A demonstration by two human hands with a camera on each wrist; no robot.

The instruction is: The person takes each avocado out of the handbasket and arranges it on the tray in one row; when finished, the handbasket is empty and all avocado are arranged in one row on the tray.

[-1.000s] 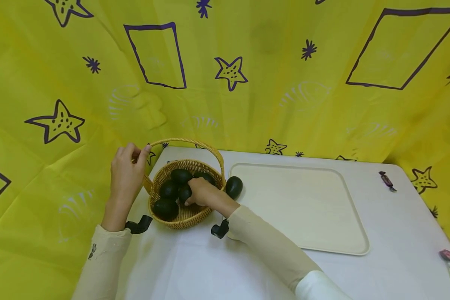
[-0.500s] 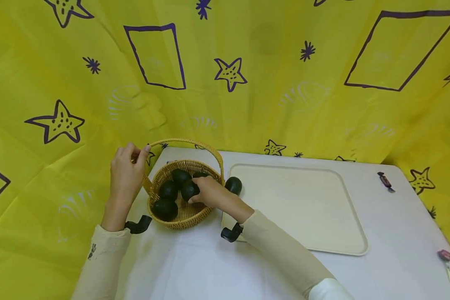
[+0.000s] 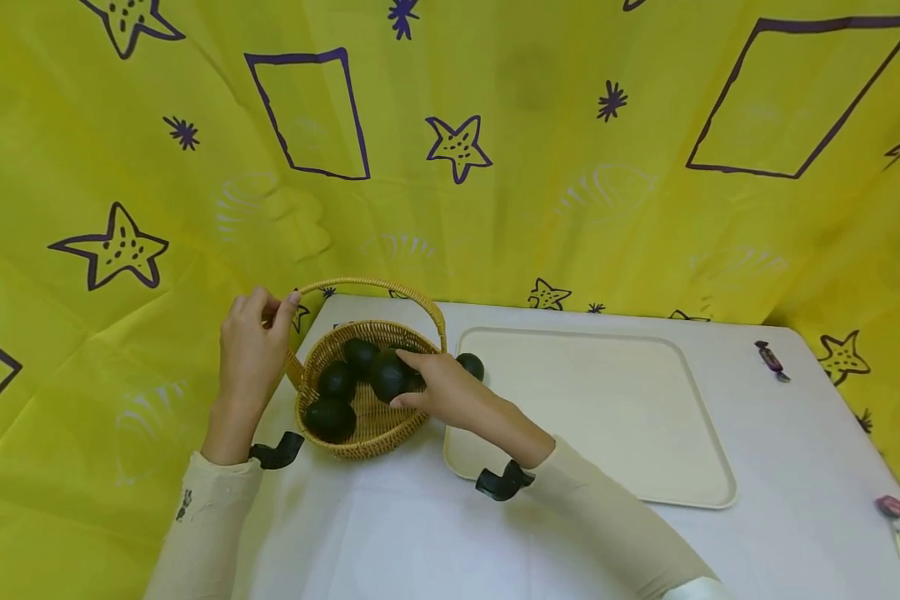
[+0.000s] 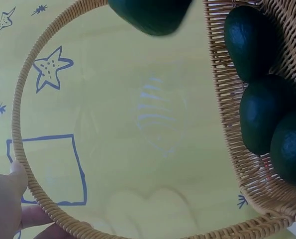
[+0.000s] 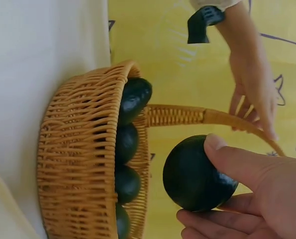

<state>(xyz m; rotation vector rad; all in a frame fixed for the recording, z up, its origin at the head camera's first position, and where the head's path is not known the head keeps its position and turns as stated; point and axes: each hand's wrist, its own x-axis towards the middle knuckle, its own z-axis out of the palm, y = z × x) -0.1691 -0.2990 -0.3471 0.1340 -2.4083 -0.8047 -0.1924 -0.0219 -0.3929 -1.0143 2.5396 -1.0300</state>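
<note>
My left hand (image 3: 253, 354) pinches the arched handle (image 4: 23, 94) of a wicker basket (image 3: 363, 446) on its left side. Above the basket, my right hand (image 3: 450, 390) grips a dark green avocado (image 5: 195, 174) between thumb and fingers; in the right wrist view it is apart from the basket's wall. Several more avocados (image 3: 330, 418) lie inside the basket. Another avocado (image 3: 470, 365) shows just right of the basket, at the left edge of a cream tray (image 3: 585, 417); my right hand partly hides it.
A wrapped candy (image 3: 771, 360) lies to the right of the tray, and a lollipop (image 3: 892, 508) is nearer the table's right edge. A yellow patterned cloth (image 3: 525, 225) hangs behind the white table (image 3: 420, 533).
My right hand has lifted an avocado up from among the others in the basket and drawn it slightly right. The left hand stays on the handle.
</note>
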